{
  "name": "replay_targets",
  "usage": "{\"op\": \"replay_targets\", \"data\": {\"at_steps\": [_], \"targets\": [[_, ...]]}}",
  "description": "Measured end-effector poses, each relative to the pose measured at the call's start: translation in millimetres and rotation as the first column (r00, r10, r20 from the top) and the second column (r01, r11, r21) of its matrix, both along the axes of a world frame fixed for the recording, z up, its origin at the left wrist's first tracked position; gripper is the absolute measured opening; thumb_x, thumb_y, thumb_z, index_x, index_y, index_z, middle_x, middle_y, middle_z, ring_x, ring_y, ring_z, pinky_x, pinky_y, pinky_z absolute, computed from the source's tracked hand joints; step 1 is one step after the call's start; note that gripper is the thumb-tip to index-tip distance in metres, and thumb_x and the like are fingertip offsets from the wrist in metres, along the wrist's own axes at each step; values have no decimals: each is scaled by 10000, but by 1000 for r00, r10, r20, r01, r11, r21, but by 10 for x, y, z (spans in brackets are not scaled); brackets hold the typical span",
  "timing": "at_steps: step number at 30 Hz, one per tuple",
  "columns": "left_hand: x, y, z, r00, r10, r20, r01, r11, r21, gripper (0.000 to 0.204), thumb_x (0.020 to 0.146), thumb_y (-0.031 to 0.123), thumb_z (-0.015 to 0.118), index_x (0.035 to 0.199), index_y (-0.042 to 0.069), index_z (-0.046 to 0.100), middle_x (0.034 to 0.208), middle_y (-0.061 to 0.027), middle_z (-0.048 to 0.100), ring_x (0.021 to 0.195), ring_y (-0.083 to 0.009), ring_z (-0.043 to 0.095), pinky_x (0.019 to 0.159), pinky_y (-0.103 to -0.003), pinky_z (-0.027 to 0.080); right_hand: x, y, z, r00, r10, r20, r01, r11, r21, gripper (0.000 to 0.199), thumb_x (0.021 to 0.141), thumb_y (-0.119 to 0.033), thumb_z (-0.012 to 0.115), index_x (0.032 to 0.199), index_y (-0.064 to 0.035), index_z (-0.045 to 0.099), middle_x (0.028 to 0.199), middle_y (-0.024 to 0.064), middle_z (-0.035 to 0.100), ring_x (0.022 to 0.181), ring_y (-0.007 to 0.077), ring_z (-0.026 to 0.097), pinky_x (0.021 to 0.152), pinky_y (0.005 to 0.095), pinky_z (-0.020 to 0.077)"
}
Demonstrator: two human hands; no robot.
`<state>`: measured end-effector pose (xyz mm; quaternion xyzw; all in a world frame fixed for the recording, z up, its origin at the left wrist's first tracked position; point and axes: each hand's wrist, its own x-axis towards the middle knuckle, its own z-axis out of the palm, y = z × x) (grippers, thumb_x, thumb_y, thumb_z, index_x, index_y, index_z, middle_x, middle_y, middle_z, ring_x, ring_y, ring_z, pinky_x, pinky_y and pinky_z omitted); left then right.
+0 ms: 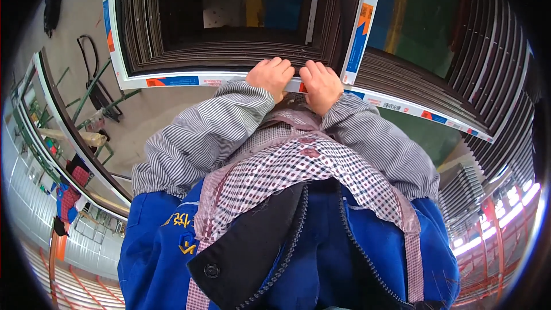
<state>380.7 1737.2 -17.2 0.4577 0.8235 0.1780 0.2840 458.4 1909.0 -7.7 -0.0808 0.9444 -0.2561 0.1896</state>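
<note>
A stack of dark rectangular window frames stands in front of me, its nearest frame (178, 81) edged with white protective film and orange-and-blue labels. My left hand (271, 77) is closed over the near bar of that frame, fingers curled over its top edge. Close beside it, my right hand (321, 86) grips the same bar near the frame's right corner. Both thumbs are mostly hidden below the bar. Striped sleeve covers reach to my wrists, and a checked apron lies between my arms.
To the right, a second stack of dark frames (422, 109) spreads outward, touching or nearly touching the first. At left are a long dark frame (74, 132), green metal stands (106, 89) and a bent black strip (92, 72) on the floor. Another person (69, 198) is farther left.
</note>
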Motion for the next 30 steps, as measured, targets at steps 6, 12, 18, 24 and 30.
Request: {"op": "replay_targets", "data": {"at_steps": [6, 12, 18, 24, 30], "targets": [[3, 43, 30, 1000, 14, 5, -14, 997, -74, 496, 608, 163, 804, 1056, 60, 617, 1003, -56, 595, 1010, -226, 573, 906, -331, 459, -10, 49, -4, 1000, 19, 12, -18, 997, -76, 365, 640, -46, 694, 963, -58, 525, 958, 88, 530, 966, 263, 556, 906, 377, 452], [182, 397, 1, 999, 40, 3, -39, 996, -76, 523, 624, 205, 804, 1095, 79, 615, 1059, -50, 594, 1058, -214, 552, 931, -332, 438, 90, 326, 19, 981, 114, -157, -73, 968, 242, 239, 701, -32, 622, 933, -63, 575, 876, 64, 550, 961, 227, 558, 1077, 402, 335], [149, 380, -56, 992, -122, -28, 122, 992, 35, 427, 619, 180, 790, 995, 60, 627, 1008, -48, 588, 1001, -208, 557, 873, -331, 449, 36, 456, 45, 970, 221, -103, -209, 971, 111, 386, 570, -103, 742, 916, -63, 577, 920, 63, 566, 958, 228, 552, 947, 384, 377], [162, 383, -76, 996, -88, -18, 88, 996, 14, 440, 613, 194, 801, 999, 68, 633, 1013, -40, 599, 990, -210, 565, 861, -322, 454, 8, 433, 37, 967, 233, -104, -222, 969, 104, 314, 605, -119, 718, 877, -57, 573, 884, 75, 577, 922, 232, 558, 944, 380, 383], [46, -192, -26, 989, 113, -99, -119, 991, -56, 553, 603, 198, 815, 1114, 105, 626, 1065, -54, 617, 1029, -244, 579, 904, -387, 445, 26, 162, 199, 997, 54, 58, -62, 988, 144, 492, 620, -174, 785, 1025, -31, 545, 974, 108, 554, 1001, 278, 534, 943, 398, 376]]}}
